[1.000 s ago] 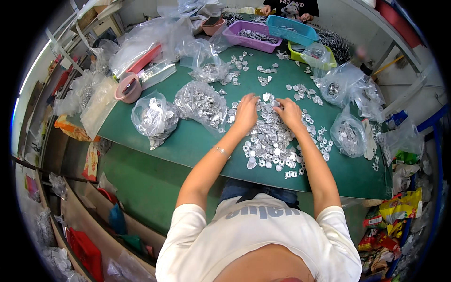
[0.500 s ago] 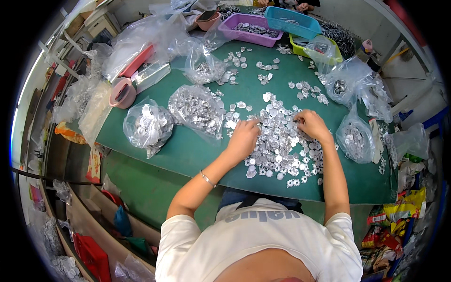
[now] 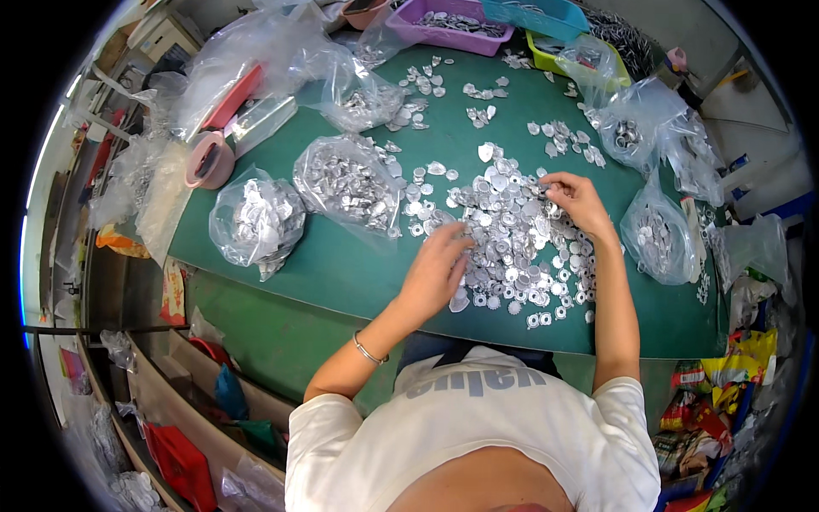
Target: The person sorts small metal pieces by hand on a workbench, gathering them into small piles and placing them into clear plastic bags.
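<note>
A loose heap of small silvery metal pieces [image 3: 508, 247], many of them round with toothed edges, spreads over the green table in front of me. My left hand [image 3: 439, 263] is at the heap's left edge, its fingers apart and slightly bent, with nothing visible in them. Across the heap, at its upper right edge, my right hand [image 3: 578, 203] has its thumb and fingers bent together among the pieces. Whatever sits between those fingertips is too small to make out.
Clear bags of metal pieces [image 3: 351, 183] stand left of the heap, another bag [image 3: 657, 239] to its right. Small sorted groups [image 3: 482, 115] lie farther back. Purple [image 3: 452, 38], blue [image 3: 537, 19] and green [image 3: 546, 58] bins line the far edge. A pink cup [image 3: 210, 162] stands left.
My left hand has drawn a little toward me and its fingers have spread. My right hand has moved slightly away along the heap's right side. The whole view has shifted a little.
</note>
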Demonstrator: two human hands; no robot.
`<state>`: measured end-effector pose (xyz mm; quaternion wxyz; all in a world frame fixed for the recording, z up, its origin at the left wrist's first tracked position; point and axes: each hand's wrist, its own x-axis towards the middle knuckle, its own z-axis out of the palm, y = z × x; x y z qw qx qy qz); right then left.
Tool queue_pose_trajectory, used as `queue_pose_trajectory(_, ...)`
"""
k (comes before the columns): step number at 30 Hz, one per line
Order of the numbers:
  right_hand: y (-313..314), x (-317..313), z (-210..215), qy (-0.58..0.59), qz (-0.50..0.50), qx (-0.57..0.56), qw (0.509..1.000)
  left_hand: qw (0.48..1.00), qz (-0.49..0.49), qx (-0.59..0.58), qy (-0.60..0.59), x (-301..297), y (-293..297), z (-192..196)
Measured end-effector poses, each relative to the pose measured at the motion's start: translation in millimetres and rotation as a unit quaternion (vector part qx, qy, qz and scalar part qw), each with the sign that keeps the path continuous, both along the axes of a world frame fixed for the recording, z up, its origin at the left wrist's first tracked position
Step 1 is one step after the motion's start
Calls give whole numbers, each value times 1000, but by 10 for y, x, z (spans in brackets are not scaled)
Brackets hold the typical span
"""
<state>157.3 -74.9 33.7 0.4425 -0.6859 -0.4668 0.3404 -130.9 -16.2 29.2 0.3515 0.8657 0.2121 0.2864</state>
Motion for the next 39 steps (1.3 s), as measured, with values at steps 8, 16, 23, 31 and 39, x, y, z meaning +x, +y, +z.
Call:
queue_pose_trajectory(8,-601,-261,-99,677,-118,-1,726,994,11,-100,-30,20,-178,49)
queue_pose_trajectory(16,-619,-430,-36,386,-57,-33,920,992,49,-109,-38,-50,-369,-41)
queue_pose_trajectory(23,-575,-855,-174,-244,-75,29,967,991,70,-103,-42,-107,-334,-56)
queue_pose_trajectory(31,-640,-1102,155,4,60,-22,998,639,-16,-743,-198,-46,-523,-11)
queue_pose_trajectory(39,-492,-1023,161,-50,-10,18,999,732,10,-637,-241,-259,-208,196)
